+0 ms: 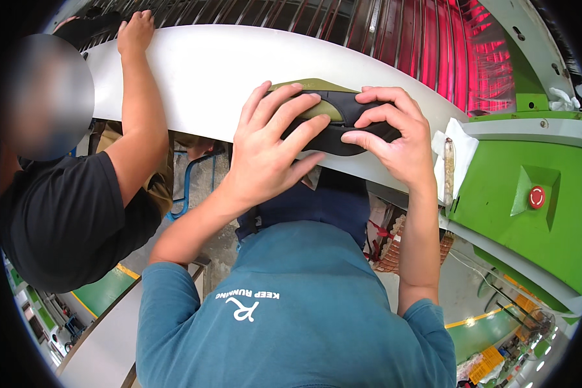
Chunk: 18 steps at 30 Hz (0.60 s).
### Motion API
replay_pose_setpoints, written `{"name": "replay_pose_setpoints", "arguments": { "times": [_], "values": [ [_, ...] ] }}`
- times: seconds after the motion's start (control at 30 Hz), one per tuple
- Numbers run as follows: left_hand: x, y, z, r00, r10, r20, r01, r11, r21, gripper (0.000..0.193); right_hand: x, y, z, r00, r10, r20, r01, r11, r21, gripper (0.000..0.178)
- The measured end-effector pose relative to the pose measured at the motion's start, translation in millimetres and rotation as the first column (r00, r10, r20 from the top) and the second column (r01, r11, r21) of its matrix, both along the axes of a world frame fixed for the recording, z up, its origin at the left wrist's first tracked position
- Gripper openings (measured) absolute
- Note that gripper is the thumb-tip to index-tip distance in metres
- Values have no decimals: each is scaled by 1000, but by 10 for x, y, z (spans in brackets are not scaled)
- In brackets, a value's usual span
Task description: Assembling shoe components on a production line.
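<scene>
A black and olive-green shoe upper (pixel 335 138) is held between my two hands over the white ledge. My left hand (pixel 268 139) has its fingers laid over the upper's left part, the thumb on the near side. On the right end, my right hand (pixel 401 137) grips the edge between bent fingers and thumb. Both palms and fingers cover much of the upper, so its full shape is hidden.
Behind the white ledge (pixel 194 71) runs a row of metal rollers (pixel 343 26), glowing red at right. A green machine housing (pixel 511 213) with a red stop button (pixel 537 197) and a white cloth (pixel 456 155) stand right. A co-worker's arm (pixel 142 110) reaches in at left.
</scene>
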<state>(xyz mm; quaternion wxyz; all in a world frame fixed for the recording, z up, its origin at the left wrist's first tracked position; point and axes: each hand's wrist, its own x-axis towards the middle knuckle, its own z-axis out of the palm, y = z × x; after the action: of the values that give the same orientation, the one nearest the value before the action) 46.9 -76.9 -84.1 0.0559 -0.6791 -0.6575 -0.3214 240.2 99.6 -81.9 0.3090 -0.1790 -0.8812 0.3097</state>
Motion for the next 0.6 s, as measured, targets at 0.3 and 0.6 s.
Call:
{"name": "replay_pose_setpoints", "arguments": {
  "times": [0.3,0.6],
  "values": [
    [-138,139,5,998,-58,-39,59,998,23,65,-84,-7,-52,984,-134,-116,114,979,-167,36],
    [-139,156,-1,997,-70,-11,70,997,23,66,16,79,-55,996,-43,-83,33,992,-122,37]
  ]
}}
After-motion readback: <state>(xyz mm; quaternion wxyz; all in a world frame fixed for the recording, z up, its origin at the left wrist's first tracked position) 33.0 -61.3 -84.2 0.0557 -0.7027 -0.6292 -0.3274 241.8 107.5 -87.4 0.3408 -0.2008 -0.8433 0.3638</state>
